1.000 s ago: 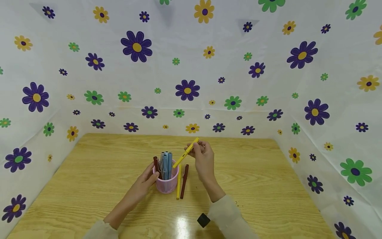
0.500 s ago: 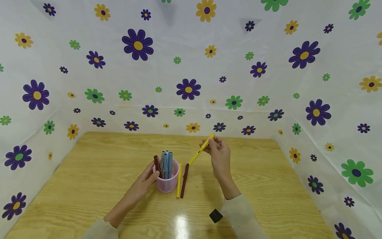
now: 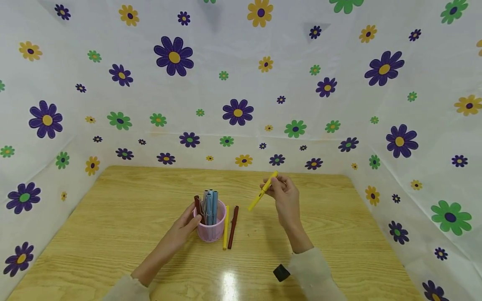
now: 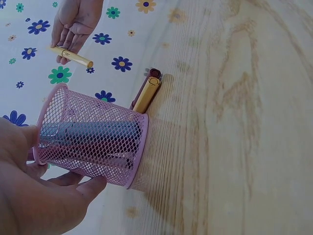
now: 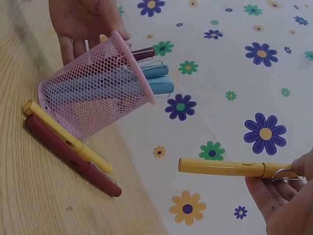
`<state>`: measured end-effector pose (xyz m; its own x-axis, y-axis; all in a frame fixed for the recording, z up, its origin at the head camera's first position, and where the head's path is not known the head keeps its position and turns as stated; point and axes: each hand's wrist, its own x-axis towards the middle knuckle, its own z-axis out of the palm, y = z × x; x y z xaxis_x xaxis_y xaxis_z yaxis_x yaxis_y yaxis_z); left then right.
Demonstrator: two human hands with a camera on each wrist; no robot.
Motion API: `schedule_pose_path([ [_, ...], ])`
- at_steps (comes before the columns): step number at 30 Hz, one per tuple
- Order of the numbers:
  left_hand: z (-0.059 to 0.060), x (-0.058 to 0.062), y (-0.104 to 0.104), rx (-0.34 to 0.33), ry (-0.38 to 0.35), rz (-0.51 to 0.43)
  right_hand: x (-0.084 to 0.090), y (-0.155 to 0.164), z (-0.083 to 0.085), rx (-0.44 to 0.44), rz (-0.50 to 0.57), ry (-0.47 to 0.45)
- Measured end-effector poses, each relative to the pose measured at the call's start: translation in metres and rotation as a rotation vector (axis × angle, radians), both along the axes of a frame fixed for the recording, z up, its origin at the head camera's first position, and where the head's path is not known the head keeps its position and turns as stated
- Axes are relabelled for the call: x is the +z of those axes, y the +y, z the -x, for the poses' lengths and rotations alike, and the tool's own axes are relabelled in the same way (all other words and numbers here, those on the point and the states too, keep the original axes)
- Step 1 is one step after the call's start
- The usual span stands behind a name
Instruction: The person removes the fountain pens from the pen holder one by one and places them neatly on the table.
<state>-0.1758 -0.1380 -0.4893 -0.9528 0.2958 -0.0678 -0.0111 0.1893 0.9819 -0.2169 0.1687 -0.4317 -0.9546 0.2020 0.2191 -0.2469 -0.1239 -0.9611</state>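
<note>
A pink mesh pen holder (image 3: 210, 234) stands on the table, with several blue and grey pens (image 3: 209, 209) and a dark red pen (image 3: 198, 205) inside. My left hand (image 3: 184, 225) grips its left side, thumb at the rim. To the right of the holder, my right hand (image 3: 287, 200) pinches a yellow pen (image 5: 220, 168) by its capped end, held tilted above the table with its other end pointing down and left. Close by the holder's right side lie a second yellow pen (image 3: 226, 230) and another dark red pen (image 3: 233, 228), side by side.
The wooden table (image 3: 132, 209) is walled at the back and both sides by white cloth (image 3: 241, 83) with printed flowers. A small black cube (image 3: 281, 273) shows beside the right sleeve.
My right hand has moved to the right with the yellow pen, away from the pen holder's rim. The left hand and the holder stay in place.
</note>
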Motion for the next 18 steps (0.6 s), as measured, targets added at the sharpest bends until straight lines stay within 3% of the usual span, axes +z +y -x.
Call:
schedule_pose_path([
  [18, 0.001, 0.0, 0.0, -0.012, -0.008, -0.017, -0.019, 0.007, -0.003, 0.009, -0.056, -0.087],
])
